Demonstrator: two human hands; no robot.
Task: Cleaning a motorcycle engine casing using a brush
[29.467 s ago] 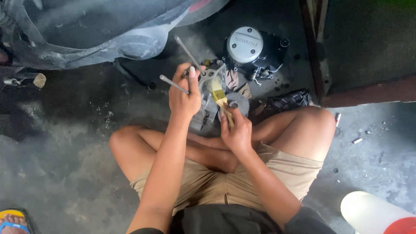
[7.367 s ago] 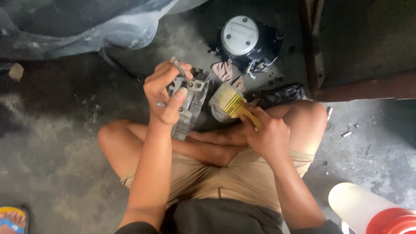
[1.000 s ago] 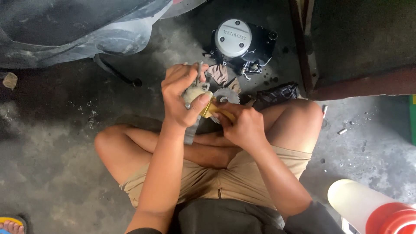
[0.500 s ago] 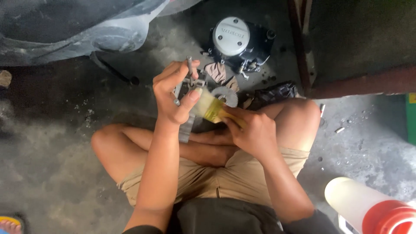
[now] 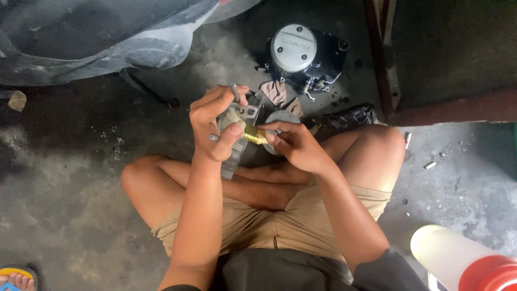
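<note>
Not much packaging here: your only container is that pale cylinder with a red end (image 5: pixel 463 258) at bottom right on the floor. The round silver engine cover (image 5: pixel 293 47) up top carries an embossed label.

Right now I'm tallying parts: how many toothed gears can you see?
1. A grey toothed gear lies on the floor just beyond the right hand, partly covered by it. Others may be hidden under the hands.

Soft, dim daylight falls evenly, brighter on the concrete floor (image 5: pixel 64 178) at left and near right. The far side sinks into shadow. Hands look slightly blurred; no strong glare shows.
</note>
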